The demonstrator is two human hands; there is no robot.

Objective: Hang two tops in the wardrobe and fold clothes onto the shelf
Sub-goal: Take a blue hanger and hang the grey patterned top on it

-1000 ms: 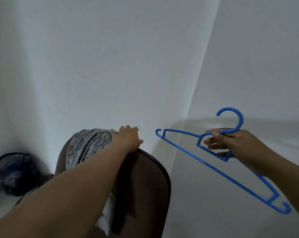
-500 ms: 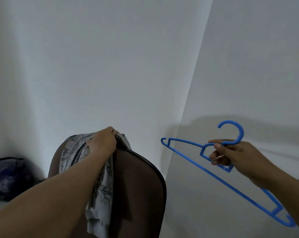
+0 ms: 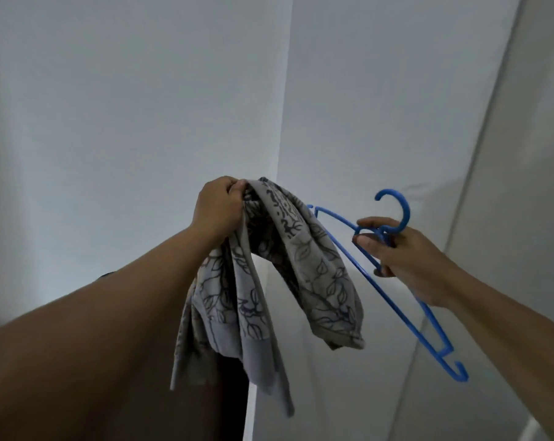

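You face a corner where two plain white walls (image 3: 126, 106) meet in a vertical seam. A pale upright panel (image 3: 549, 122) slants along your right edge. Low down, part of a dark brown chair back (image 3: 228, 402) shows.

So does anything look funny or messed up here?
Nothing looks broken or spilled. The left hand grips a leaf-patterned grey top that hangs bunched up and folded over itself, not yet on the blue hanger. The right hand holds that hanger tilted, its hook pointing up.
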